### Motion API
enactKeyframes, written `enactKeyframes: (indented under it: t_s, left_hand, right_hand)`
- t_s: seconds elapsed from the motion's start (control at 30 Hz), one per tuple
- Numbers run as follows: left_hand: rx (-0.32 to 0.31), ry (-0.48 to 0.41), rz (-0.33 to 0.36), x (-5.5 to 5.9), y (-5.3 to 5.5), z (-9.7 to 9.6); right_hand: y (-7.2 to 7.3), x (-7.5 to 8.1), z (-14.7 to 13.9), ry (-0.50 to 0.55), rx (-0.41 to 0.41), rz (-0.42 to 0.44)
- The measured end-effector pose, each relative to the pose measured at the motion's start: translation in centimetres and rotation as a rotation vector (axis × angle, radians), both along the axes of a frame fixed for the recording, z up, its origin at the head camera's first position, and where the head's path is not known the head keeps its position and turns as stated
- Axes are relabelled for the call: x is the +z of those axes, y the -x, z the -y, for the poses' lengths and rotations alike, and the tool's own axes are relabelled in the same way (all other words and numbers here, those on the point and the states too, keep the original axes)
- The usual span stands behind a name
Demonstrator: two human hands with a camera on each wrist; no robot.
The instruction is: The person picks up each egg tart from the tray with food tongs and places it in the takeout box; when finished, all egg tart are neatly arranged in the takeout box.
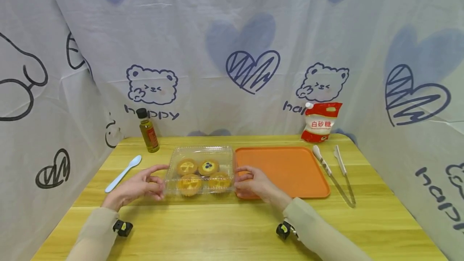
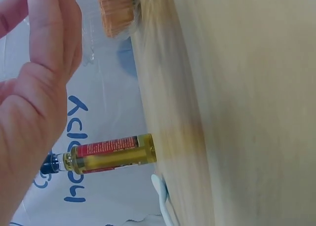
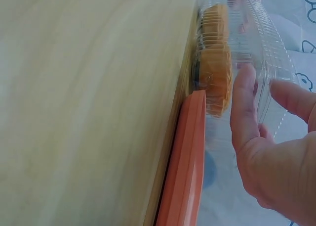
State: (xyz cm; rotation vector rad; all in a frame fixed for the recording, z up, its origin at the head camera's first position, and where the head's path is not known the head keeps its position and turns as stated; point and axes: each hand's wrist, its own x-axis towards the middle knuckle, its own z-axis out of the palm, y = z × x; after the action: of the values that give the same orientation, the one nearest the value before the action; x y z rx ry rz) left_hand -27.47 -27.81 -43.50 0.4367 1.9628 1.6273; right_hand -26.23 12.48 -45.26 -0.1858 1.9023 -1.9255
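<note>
A clear plastic clamshell box (image 1: 201, 152) is at the middle of the table, with several small golden tarts (image 1: 189, 184) inside. One tart (image 1: 208, 167) has dark blue berries on top. My left hand (image 1: 143, 184) holds the box's left side, its fingers at the edge. At the opposite side, my right hand (image 1: 255, 184) grips the box near its front corner. The right wrist view shows the right fingers (image 3: 244, 107) against the ribbed clear wall (image 3: 261, 58). Only part of the left hand (image 2: 42, 72) shows in the left wrist view.
An orange tray (image 1: 279, 172) lies right beside the box, with metal tongs (image 1: 340, 180) further right. A red and white sugar pouch (image 1: 320, 122) stands behind the tray. On the left are an oil bottle (image 1: 148, 132) and a pale blue spoon (image 1: 123, 173). Patterned cloth (image 1: 203, 104) hangs around the table.
</note>
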Motion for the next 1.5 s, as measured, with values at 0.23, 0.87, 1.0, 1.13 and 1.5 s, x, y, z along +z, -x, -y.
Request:
enactKeyframes:
  t_s: [0.23,0.87,1.0,1.13,1.5]
  left_hand:
    - [0.014,-0.038,0.06,0.0,0.0,0.0]
    - [0.023,-0.028,0.047,0.2,-0.1,-0.5]
    - [0.022,-0.008,0.066,0.5,0.0,-0.4]
    - [0.058,0.081,0.044,1.1,0.0,-0.3]
    - [0.323,0.364,-0.227,2.3,0.0,-2.2]
  right_hand:
    - [-0.2,0.1,0.3,0.018,0.019,0.033]
    - [-0.3,-0.2,0.9,0.006,-0.012,-0.006]
    - [-0.4,0.0,0.8,0.002,-0.005,-0.003]
    - [-0.5,0.2,0.4,-0.031,0.006,-0.015]
    - [0.3,1.0,-2.0,-0.111,-0.019,-0.155]
